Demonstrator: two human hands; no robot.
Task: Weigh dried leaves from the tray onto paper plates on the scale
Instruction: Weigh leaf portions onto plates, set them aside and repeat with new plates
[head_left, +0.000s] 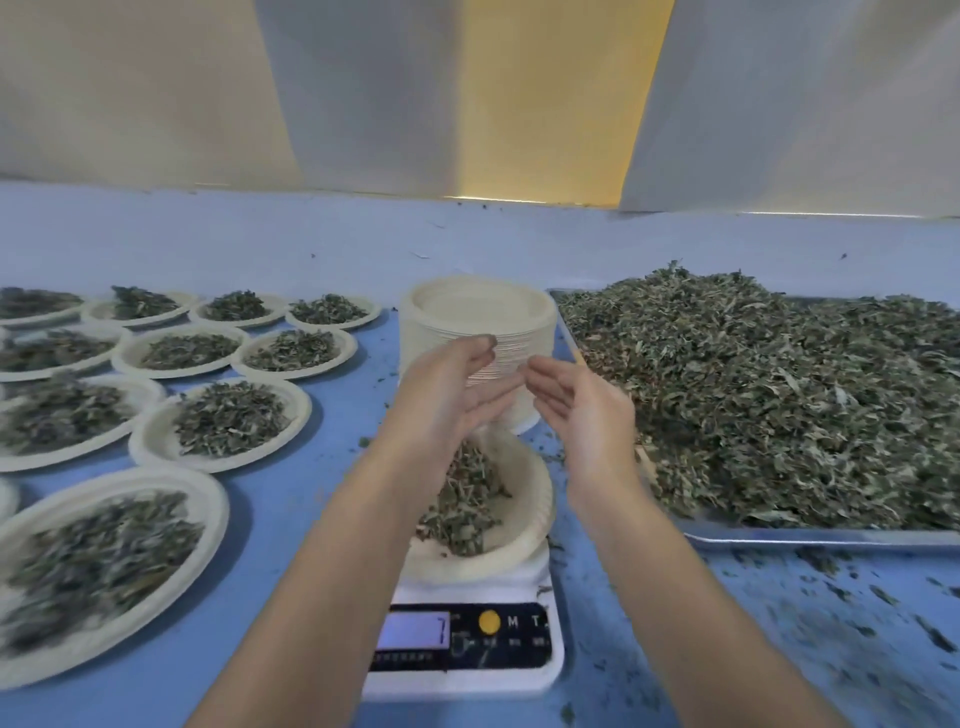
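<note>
Hands: two, bare, raised side by side above the scale and apart from each other.
Left hand (457, 384): open, fingers straight, palm turned toward the other hand, holding nothing; it hangs over the plate on the scale, in front of the stack.
Right hand (576, 405): open too, fingers straight and pointing left, holding nothing, between the stack and the tray.
Scale (524, 649): one, white with a dark panel, near the table's front edge; one lit display (413, 631), its reading too blurred to trust, and one yellow button (489, 621).
Plate on the scale (535, 519): one paper plate holding a small pile of dried leaves (467, 509).
Tray (831, 539): one, metal, right of the scale, heaped with loose leaves.
Stack of empty plates (478, 312): one tall stack, just behind the scale, beside the tray's left edge.
Filled plates (156, 441): ten counted on the left, in rough rows, each with a leaf pile; another rim shows at the left border.
Table (280, 499): blue; leaf crumbs (857, 597) are scattered in front of the tray.
</note>
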